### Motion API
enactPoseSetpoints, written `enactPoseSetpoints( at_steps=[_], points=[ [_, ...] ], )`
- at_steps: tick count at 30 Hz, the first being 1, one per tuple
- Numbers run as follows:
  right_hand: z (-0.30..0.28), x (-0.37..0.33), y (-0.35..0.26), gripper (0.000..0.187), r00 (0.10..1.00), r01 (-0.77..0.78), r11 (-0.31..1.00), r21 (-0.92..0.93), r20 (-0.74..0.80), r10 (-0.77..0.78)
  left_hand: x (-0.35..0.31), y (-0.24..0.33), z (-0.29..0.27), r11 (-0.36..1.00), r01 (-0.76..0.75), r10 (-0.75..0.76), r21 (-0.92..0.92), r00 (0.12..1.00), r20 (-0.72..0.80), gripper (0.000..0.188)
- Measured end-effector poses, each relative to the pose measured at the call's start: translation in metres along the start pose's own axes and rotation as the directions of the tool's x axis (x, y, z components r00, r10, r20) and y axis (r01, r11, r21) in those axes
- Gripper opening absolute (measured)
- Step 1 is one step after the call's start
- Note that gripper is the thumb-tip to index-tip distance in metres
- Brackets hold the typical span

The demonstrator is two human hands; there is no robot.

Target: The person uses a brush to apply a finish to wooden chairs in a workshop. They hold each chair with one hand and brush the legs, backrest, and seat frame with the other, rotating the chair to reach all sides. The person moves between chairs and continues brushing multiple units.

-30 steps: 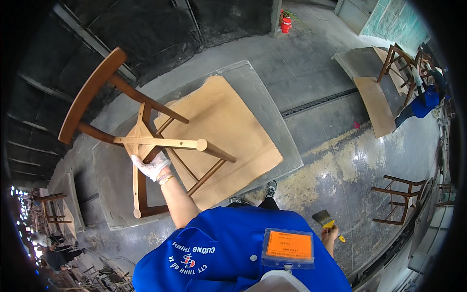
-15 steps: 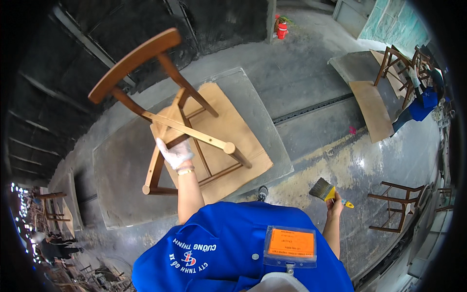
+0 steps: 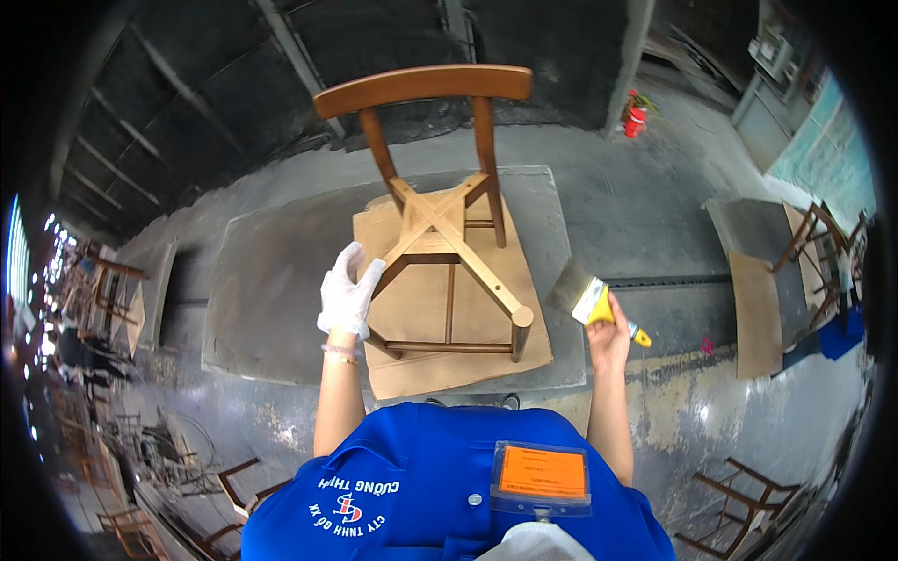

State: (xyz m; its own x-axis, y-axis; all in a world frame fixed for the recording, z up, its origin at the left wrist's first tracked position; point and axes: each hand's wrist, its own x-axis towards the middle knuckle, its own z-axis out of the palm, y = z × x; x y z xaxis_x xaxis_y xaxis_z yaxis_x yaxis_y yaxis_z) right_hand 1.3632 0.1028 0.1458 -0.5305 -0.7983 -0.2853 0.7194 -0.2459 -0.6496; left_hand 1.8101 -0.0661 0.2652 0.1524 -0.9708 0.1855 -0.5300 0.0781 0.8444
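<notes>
A wooden chair frame (image 3: 434,213) without a seat pad stands upright before me, its curved brown backrest (image 3: 426,86) on the far side. Pale crossed braces span the seat opening, while the legs and rails are darker brown. Beside its near left corner is my white-gloved left hand (image 3: 346,294), fingers and thumb apart, holding nothing; whether the thumb touches the wood I cannot tell. That corner is partly hidden behind the glove. Right of the chair, my bare right hand (image 3: 610,338) grips a wide flat paintbrush (image 3: 591,301) with a yellow handle, dark bristles pointing up and left.
Brown cardboard (image 3: 412,376) lies under the chair, on a larger grey board (image 3: 271,290). Other chair frames (image 3: 748,500) stand at lower right and along both sides. A person in blue (image 3: 842,334) is at far right. A red object (image 3: 635,122) stands by the wall.
The chair has turned, so its backrest is now straight across from me. My left hand has let go of the frame. The brush has come up closer to the chair.
</notes>
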Motion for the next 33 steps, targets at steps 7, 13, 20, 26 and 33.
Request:
enactPoseSetpoints(
  at_steps=[7,13,20,26,33],
  points=[
    [0.167,0.033,-0.011,0.041,0.973,0.114,0.972,-0.203,0.219,-0.068,-0.002,-0.011,-0.045,0.761,-0.048,-0.268,0.647,0.885,0.381,0.046],
    [0.284,0.028,-0.027,0.038,0.841,0.53,0.798,-0.288,0.303,-0.449,-0.013,0.004,-0.049,0.754,-0.052,-0.286,0.655,0.871,0.399,0.072],
    [0.404,0.069,0.029,0.017,0.117,0.82,-0.217,-0.53,0.525,-0.843,-0.01,-0.016,-0.03,0.875,-0.128,-0.026,0.467,0.95,0.31,0.083],
    [0.496,0.056,0.169,0.013,0.406,0.899,0.086,-0.429,0.745,-0.529,-0.008,-0.028,-0.027,0.891,-0.114,-0.044,0.438,0.941,0.335,0.074],
    [0.477,0.068,0.149,0.017,0.252,0.967,0.177,-0.181,0.756,-0.604,-0.002,-0.027,-0.029,0.906,-0.144,-0.043,0.397,0.904,0.425,0.065]
  ],
)
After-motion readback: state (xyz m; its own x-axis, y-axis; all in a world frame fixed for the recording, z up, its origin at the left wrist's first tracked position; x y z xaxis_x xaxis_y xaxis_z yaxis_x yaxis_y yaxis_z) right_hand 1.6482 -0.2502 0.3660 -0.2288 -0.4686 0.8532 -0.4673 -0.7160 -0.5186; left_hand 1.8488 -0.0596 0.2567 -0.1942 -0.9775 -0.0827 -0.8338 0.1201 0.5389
